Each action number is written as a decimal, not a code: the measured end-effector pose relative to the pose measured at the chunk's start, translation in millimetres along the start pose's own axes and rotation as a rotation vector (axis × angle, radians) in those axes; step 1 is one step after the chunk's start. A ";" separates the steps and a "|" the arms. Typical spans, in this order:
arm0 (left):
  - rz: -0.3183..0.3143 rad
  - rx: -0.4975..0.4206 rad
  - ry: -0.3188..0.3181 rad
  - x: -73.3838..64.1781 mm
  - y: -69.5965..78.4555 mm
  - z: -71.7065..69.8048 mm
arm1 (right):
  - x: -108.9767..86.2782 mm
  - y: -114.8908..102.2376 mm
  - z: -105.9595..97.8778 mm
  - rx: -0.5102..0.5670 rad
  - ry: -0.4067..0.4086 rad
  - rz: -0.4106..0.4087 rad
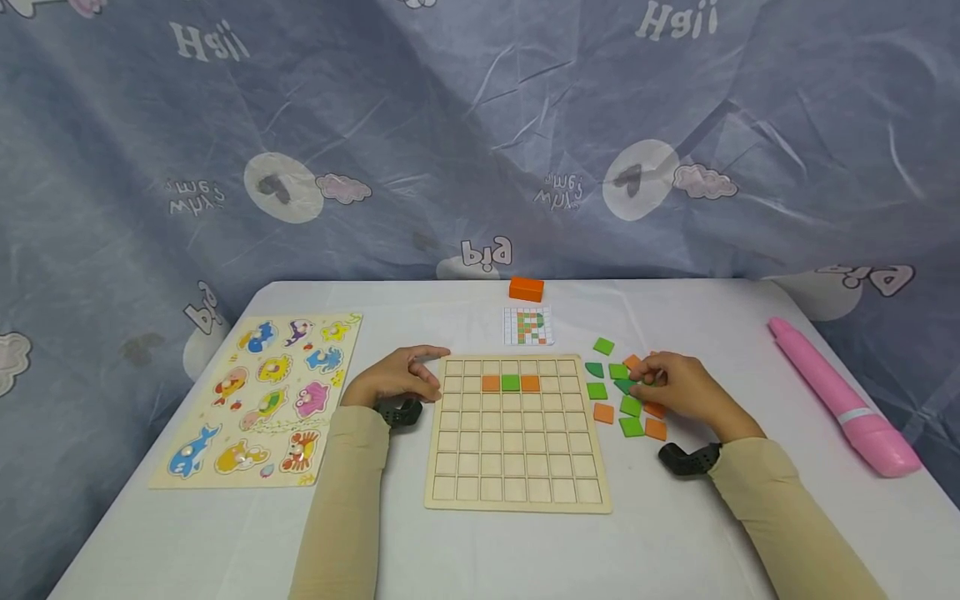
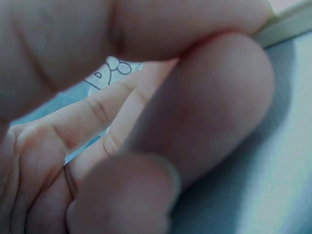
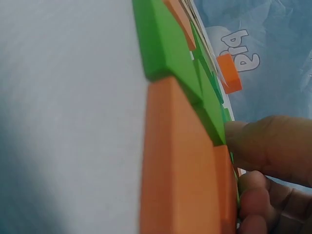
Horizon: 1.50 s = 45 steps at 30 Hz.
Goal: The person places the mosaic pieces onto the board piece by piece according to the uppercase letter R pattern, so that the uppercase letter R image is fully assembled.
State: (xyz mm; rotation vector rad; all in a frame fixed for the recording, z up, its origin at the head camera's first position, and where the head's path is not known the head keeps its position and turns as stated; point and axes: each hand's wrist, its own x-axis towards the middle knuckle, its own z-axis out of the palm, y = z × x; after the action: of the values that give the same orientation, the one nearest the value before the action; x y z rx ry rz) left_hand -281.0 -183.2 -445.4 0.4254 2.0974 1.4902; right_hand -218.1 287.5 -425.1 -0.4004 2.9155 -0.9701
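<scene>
In the head view my left hand (image 1: 399,375) rests at the upper left corner of a wooden grid board (image 1: 517,510), fingers loosely bent, fingertips at its edge. The left wrist view shows these fingers (image 2: 204,102) close up beside the board edge. Two orange squares and a green square (image 1: 510,382) sit in the board's second row. My right hand (image 1: 678,383) is low over loose tiles right of the board. Its thumb and finger are at a dark green curved-edge tile (image 1: 622,386); I cannot tell whether they pinch it. Nearby lie green tiles (image 1: 632,427) and orange tiles (image 1: 656,429).
A small pattern card (image 1: 527,326) lies behind the board, with an orange block (image 1: 527,289) behind it. To the left is a sea-animal puzzle board (image 1: 285,400). A pink cylindrical object (image 1: 840,396) lies along the right side of the white table (image 1: 517,558).
</scene>
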 end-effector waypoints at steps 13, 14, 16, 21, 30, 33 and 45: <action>-0.020 -0.008 0.005 0.0 2.7 0.3 | 1.7 4.7 -0.3 0.030 -0.001 -0.020; -0.022 -0.008 0.006 -0.1 3.0 0.5 | 1.9 5.2 -0.3 0.031 0.000 -0.023; -0.022 -0.007 0.006 -0.2 3.4 0.2 | 2.5 6.2 -0.3 0.031 -0.001 -0.023; -0.023 -0.011 0.004 0.0 3.8 -0.2 | 3.3 7.4 -0.7 0.036 -0.006 -0.016; -0.018 -0.013 0.002 -0.9 4.0 0.7 | 1.9 6.9 -2.9 0.059 -0.013 -0.016; -0.019 -0.017 0.000 -1.3 3.9 0.8 | 1.8 7.0 -4.5 0.071 -0.006 0.007; -0.017 -0.017 -0.004 -1.3 3.2 1.2 | 2.5 13.2 -5.3 0.307 -0.036 0.041</action>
State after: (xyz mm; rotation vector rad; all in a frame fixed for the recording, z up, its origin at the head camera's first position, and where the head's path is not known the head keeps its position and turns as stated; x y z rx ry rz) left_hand -279.4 -181.9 -442.4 0.4029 2.0791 1.4950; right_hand -224.2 300.1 -428.7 -0.3351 2.6677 -1.3594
